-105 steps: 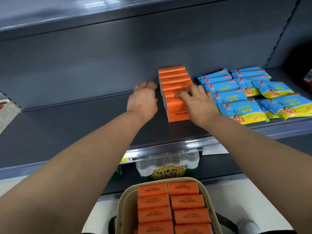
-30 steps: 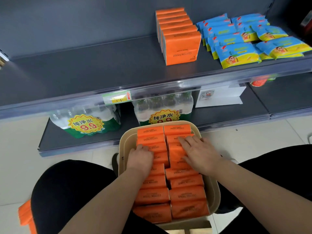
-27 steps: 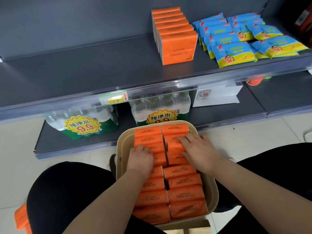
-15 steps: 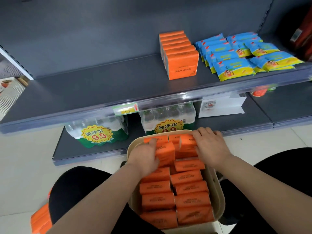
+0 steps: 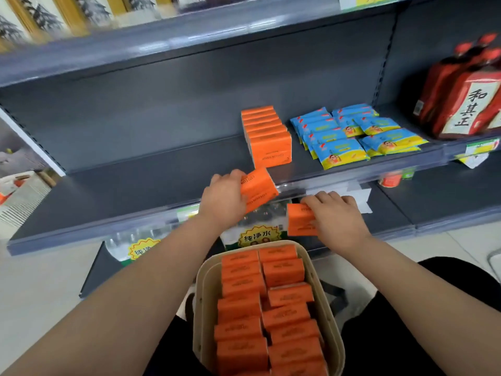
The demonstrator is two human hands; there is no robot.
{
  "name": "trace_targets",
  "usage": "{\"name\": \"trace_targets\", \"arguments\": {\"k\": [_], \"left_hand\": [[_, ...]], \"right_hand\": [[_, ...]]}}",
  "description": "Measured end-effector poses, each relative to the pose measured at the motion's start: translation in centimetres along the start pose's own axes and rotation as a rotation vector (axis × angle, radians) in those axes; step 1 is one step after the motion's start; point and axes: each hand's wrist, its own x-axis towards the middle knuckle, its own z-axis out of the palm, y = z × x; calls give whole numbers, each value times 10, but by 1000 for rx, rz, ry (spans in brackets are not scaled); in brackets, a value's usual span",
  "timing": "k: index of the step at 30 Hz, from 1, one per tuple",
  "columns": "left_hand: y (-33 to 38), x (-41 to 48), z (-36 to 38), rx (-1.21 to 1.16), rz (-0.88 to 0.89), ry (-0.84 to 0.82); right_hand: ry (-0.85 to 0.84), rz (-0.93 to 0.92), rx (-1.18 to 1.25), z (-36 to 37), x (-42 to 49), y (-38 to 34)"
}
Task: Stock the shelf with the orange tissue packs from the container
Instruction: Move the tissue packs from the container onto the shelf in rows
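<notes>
Left hand (image 5: pixel 222 203), right hand (image 5: pixel 337 221): fingers clamped on rectangular orange film-wrapped tissue packs (image 5: pixel 257 189) above beige plastic container (image 5: pixel 202 291), presumably bound for standing row (image 5: pixel 267 138) on dark metal shelf (image 5: pixel 141 185).

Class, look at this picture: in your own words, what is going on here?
A person is stocking a shop shelf. The left hand grips orange tissue packs, seemingly two, at the shelf's front edge, near the row already standing there. The right hand holds another pack lower down, above the beige container, which holds many more.
</notes>
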Motion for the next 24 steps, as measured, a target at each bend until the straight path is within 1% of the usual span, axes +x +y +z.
{"name": "trace_targets", "arguments": {"k": [4, 9, 14, 17, 19, 21, 24], "left_hand": [[13, 48, -7, 56, 40, 30], [28, 100, 11, 200, 96, 45], [31, 136, 31, 244, 122, 15], [28, 148, 36, 272, 165, 28], [26, 153, 37, 253, 171, 58], [22, 155, 38, 215, 140, 105], [13, 155, 42, 69, 97, 119]], "right_hand": [[82, 11, 1, -5, 23, 16], [137, 22, 25, -9, 51, 34], [233, 11, 72, -12, 74, 46], [249, -25, 98, -14, 86, 46], [268, -54, 105, -14, 93, 43], [271, -72, 108, -15, 102, 39], [228, -72, 116, -18, 114, 33]]}}
